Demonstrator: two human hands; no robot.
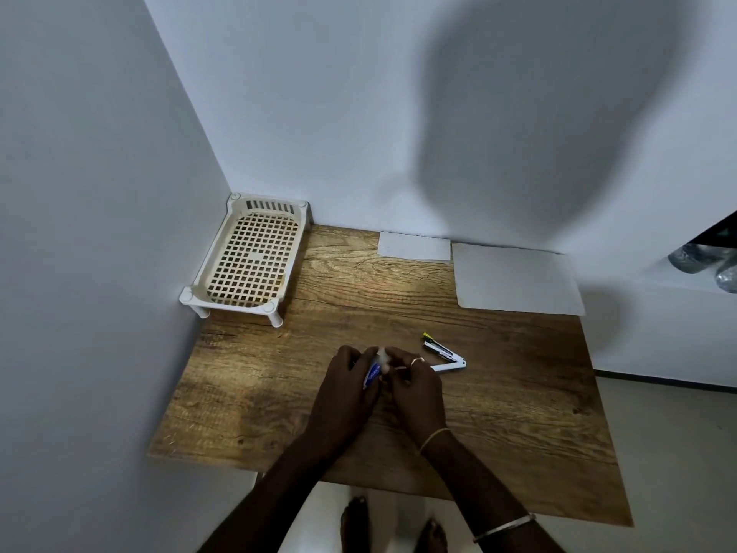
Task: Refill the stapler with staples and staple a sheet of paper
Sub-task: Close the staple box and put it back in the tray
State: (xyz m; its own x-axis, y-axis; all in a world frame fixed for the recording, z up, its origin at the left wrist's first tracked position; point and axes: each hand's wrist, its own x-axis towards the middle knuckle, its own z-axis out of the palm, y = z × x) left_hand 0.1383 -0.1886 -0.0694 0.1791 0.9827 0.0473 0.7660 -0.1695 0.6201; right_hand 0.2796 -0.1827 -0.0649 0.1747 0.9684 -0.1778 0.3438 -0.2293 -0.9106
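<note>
A small stapler [443, 356] lies swung open in a V on the wooden table [498, 393], just right of my hands. My left hand [345, 389] grips a small blue and white staple box [373, 373] above the table's middle. My right hand [414, 387] meets it from the right, its fingertips pinching at the box's white end. Two white sheets lie at the back: a small sheet [414, 246] and a larger sheet of paper [516, 279] by the wall. What is inside the box is hidden by my fingers.
A cream plastic lattice tray [249, 259] on short legs stands in the back left corner against the walls. A ledge with clear plastic bottles [702, 259] is at the far right. My bare feet show below the table's near edge.
</note>
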